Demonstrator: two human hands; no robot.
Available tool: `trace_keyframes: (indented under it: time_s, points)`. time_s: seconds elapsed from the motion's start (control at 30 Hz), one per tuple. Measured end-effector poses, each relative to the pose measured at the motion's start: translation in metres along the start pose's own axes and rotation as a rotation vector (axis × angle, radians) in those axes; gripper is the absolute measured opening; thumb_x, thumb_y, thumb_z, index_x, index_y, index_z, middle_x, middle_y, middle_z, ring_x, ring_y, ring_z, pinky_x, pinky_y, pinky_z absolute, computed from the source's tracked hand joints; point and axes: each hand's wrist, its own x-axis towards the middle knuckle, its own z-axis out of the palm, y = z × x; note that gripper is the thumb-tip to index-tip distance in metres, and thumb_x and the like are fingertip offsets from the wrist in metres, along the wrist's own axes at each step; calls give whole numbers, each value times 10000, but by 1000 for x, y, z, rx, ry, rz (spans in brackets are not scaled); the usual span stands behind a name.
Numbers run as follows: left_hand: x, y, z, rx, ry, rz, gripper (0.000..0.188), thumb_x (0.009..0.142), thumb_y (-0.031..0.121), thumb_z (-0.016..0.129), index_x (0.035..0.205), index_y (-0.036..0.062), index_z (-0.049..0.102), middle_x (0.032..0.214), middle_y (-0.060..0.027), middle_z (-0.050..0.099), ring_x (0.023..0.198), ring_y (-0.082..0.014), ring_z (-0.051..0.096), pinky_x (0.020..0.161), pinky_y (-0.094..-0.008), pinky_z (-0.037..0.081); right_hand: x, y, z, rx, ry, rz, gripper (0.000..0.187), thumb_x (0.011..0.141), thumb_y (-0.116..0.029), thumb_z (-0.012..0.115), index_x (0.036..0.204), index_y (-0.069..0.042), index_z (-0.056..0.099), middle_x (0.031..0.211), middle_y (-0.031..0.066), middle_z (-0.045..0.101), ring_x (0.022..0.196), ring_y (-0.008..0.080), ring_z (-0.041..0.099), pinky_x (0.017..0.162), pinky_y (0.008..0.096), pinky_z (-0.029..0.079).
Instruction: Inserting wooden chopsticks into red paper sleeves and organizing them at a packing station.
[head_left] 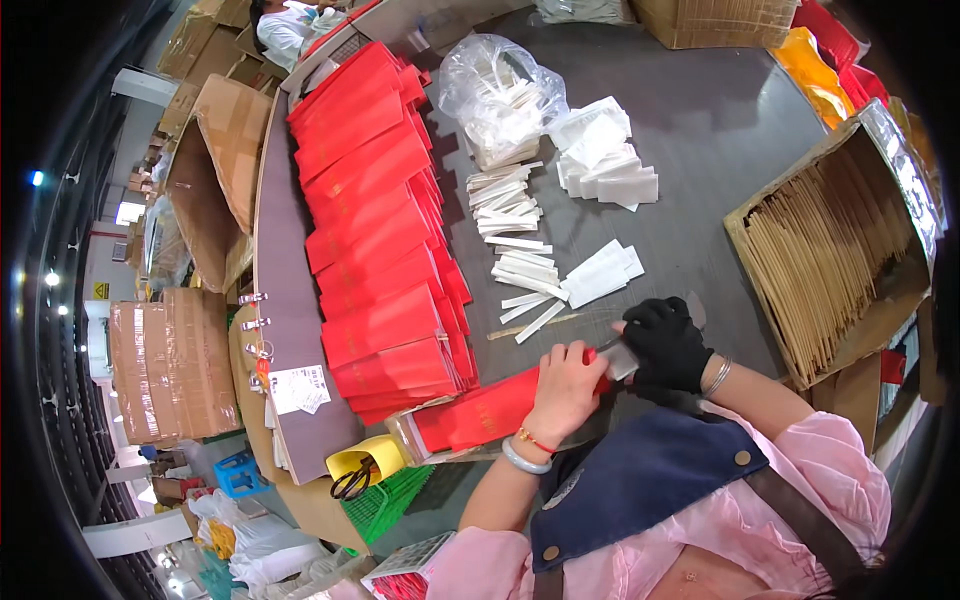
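My bare left hand (566, 385), with a red cord and a pale bangle at the wrist, is closed over the right end of a red paper envelope (480, 415) at the table's near edge. Close beside it, my right hand (665, 345) wears a black glove and has curled fingers. Between the hands is a small whitish, see-through piece (621, 360) at the envelope's end, pinched by the gloved hand; its kind is unclear. Ahead of the hands lie white folded slips (603, 275) and loose narrow white strips (525, 275).
Overlapping red envelopes (375, 240) line the left side. Further back are a clear plastic bag (500, 90) of white strips and more white slips (605, 160). A carton (750, 225) of brown cardboard pieces stands right. A yellow holder (365, 460) with black-handled scissors sits near left. Another person (290, 30) is far left.
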Motion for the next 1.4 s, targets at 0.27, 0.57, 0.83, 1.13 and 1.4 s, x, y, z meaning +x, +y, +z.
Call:
trace_keyframes:
  time_s: [0.27, 0.57, 0.83, 1.13, 1.4]
  points:
    - [-12, -83, -127, 239, 221, -80, 340, 658, 6, 699, 986, 66, 629, 1205, -199, 529, 1132, -399, 491, 936, -477, 445, -16, 16, -39, -23, 83, 198, 615, 611, -410, 814, 1089, -97, 587, 1026, 99, 586, 1018, 306, 557, 933, 453, 380]
    - [-35, -22, 32, -28, 327, -646, 941, 664, 459, 836, 1395, 22, 435, 1448, -222, 366, 1354, -412, 304, 1123, -578, 196, -19, 2, -30, -128, 9, 204, 639, 558, -394, 851, 1065, -93, 603, 1012, 92, 590, 985, 296, 563, 945, 455, 368]
    - [-46, -35, 42, -211, 385, -656, 999, 661, 495, 830, 1424, 35, 379, 1461, -203, 342, 1377, -408, 253, 1113, -630, 145, -7, 0, -10, -33, -208, 59, 634, 622, -487, 793, 1060, -62, 621, 1044, 129, 586, 1046, 320, 550, 971, 470, 348]
    - [-2, -66, 24, -107, 599, -310, 313, 775, 147, 746, 1059, 53, 653, 1050, -114, 593, 1016, -343, 535, 863, -458, 425, 5, 3, 14, 92, 144, -43, 571, 649, -307, 787, 1153, -116, 600, 1139, 101, 596, 1089, 291, 547, 975, 460, 370]
    - [4, -87, 21, -118, 365, -273, 93, 800, 105, 694, 843, 90, 613, 849, -88, 586, 849, -312, 561, 740, -438, 422, -155, 123, -81, 30, 586, 688, 267, 874, -46, 662, 1135, -21, 611, 1065, 84, 636, 971, 209, 613, 843, 319, 495]
